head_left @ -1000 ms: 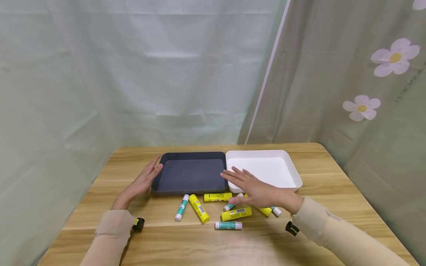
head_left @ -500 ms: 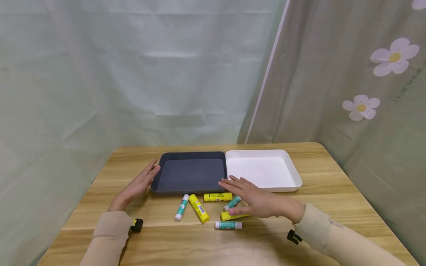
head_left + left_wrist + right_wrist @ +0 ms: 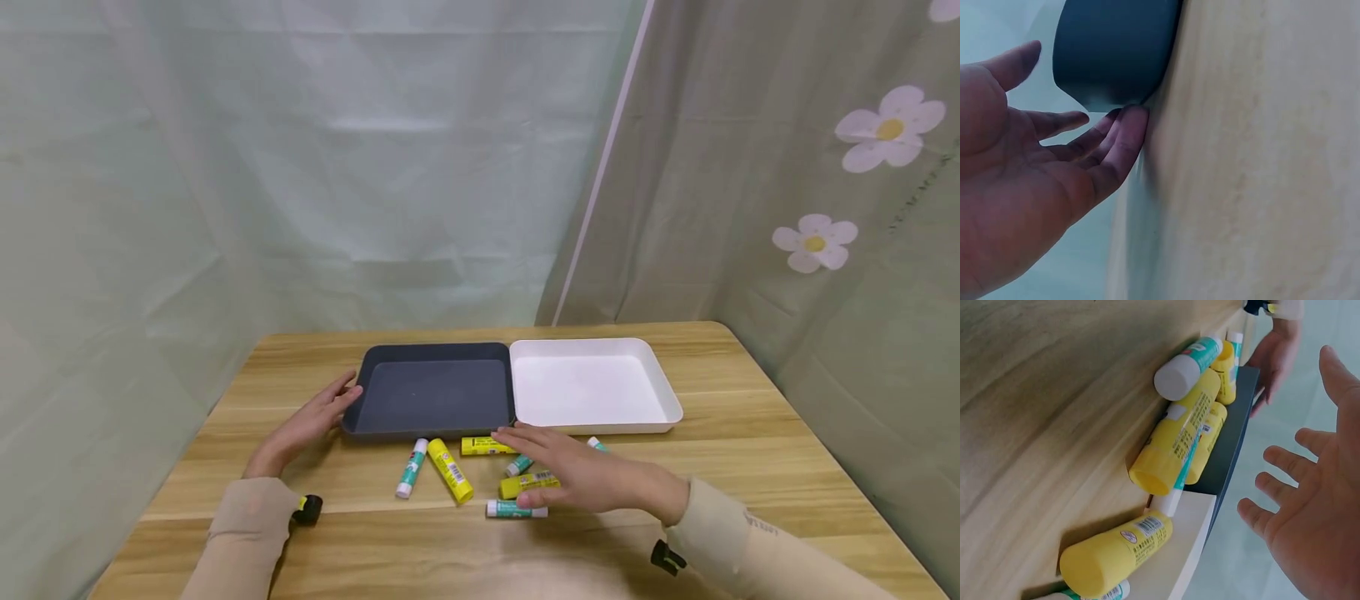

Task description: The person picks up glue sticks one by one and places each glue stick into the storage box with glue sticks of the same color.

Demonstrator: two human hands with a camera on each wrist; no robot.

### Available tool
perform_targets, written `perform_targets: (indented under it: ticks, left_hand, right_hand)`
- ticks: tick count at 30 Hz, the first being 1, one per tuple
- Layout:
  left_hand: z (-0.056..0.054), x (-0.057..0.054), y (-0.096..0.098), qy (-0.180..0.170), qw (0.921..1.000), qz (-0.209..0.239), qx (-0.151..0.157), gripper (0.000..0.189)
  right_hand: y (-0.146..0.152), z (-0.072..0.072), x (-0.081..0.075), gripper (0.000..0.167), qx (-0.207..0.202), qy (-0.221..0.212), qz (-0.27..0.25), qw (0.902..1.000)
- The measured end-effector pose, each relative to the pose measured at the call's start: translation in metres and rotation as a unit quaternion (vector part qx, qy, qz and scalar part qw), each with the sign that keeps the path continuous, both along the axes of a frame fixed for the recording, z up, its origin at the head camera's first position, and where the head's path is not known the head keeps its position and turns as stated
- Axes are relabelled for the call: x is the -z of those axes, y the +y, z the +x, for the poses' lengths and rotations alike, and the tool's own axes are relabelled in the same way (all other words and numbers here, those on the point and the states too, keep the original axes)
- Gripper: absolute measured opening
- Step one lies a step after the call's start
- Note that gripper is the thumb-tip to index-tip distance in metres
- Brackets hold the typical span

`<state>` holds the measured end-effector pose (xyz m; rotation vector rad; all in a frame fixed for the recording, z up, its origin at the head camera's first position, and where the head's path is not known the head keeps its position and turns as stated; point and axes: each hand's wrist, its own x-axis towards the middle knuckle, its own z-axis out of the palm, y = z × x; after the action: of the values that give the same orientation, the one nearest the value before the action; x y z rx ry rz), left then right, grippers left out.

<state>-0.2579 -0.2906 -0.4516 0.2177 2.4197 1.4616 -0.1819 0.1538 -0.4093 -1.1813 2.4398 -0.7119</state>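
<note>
In the head view my left hand (image 3: 307, 427) is at the left side of a dark grey tray (image 3: 435, 396). The left wrist view shows its fingertips touching the tray's lower corner, fingers loosely extended. My right hand (image 3: 592, 475) hovers, fingers extended and holding nothing, over several glue sticks lying on the table. Among them are a yellow glue stick (image 3: 450, 472), a green-and-white glue stick (image 3: 412, 468) and another yellow glue stick (image 3: 484, 447) by the tray's front. The right hand partly hides others, such as a yellow glue stick (image 3: 1116, 553) plain in the right wrist view.
A white tray (image 3: 592, 387) stands against the right side of the dark one. Both sit toward the back of the wooden table (image 3: 420, 550). Pale curtains (image 3: 390, 167) hang behind and beside it.
My right hand has come lower and nearer to me, covering different glue sticks. My left hand has slid slightly down along the dark tray's side. Trays and glue sticks look essentially unmoved.
</note>
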Motion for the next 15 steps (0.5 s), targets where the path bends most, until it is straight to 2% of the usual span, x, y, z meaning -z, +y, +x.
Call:
perform_targets:
  ticks: [7, 15]
  left_hand:
    - [-0.0026, 0.0078, -0.005, 0.003, 0.9995, 0.029, 0.009, 0.068]
    - [-0.0031, 0.0102, -0.008, 0.007, 0.998, 0.061, 0.013, 0.065]
  right_hand:
    - [-0.0008, 0.0056, 0.0029, 0.078, 0.004, 0.006, 0.002, 1.0]
    - [-0.0028, 0.01, 0.0061, 0.074, 0.005, -0.015, -0.016, 0.9997]
